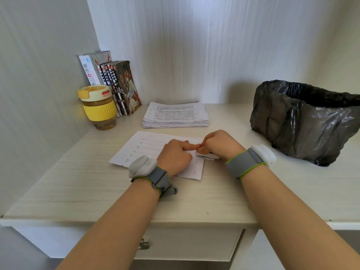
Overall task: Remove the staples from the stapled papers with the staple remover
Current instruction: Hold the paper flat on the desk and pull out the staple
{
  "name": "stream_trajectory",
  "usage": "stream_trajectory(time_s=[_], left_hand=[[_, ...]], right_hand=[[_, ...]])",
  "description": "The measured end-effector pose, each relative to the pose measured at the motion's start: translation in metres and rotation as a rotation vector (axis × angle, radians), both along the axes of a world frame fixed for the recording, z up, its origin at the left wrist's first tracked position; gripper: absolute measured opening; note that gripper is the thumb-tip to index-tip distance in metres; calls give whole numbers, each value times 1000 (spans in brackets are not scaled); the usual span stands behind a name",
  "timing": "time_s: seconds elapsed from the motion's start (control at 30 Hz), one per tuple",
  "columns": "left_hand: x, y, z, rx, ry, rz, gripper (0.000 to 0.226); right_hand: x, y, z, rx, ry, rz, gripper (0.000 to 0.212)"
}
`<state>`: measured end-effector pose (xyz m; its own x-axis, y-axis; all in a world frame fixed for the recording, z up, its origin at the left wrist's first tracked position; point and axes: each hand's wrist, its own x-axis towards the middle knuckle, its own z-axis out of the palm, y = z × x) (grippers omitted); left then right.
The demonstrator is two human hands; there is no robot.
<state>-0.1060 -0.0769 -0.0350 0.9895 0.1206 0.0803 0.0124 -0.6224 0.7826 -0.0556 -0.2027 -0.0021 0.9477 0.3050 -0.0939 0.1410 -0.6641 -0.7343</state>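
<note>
while i work at the right edge of the sheets, this is how things lie:

left hand: my left hand (pixel 176 155) rests on the stapled papers (pixel 148 148), forefinger stretched straight toward the right hand, pinning the sheets flat; its grip is loose and holds nothing.

right hand: my right hand (pixel 218 144) has its grip curled round the staple remover (pixel 207 155), thumb pinching down; only a pale sliver of the tool shows under the hand.

papers: the set lies flat on the tabletop (pixel 194 199) in front of me, its right edge under both hands; two short dark marks near the front right corner look like staples yet to be pulled.

tool tip: hidden by my fingers, so i cannot tell whether it sits under a staple.

stack: a pile of printed sheets (pixel 176 114) waits behind, near the wall.

bin: a bin with a black liner (pixel 303 121) stands well to the right.

others: a yellow-lidded jar (pixel 99 106) and some books (pixel 116 84) stand at the back left.

risk, tearing: if i lever up too sharply, the staple legs could rip the corner, i judge.

risk, slipping: if my left forefinger lifts, the sheets could shift with the tool and the staple stay caught.

risk, finger: my forefinger tip touches the right hand; a slipping tool could nick it.

risk, stray staple: a freed staple could spring onto the tabletop, well short of the bin.
</note>
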Motion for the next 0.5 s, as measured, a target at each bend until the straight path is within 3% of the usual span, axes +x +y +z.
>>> stream_trajectory(time_s=[0.27, 0.5], left_hand=[[-3, 0, 2, 33, -25, -14, 46], [-2, 1, 0, 17, -66, -35, 43]], right_hand=[[5, -3, -8, 32, -22, 43, 6], [11, -7, -10, 73, -33, 84, 13]])
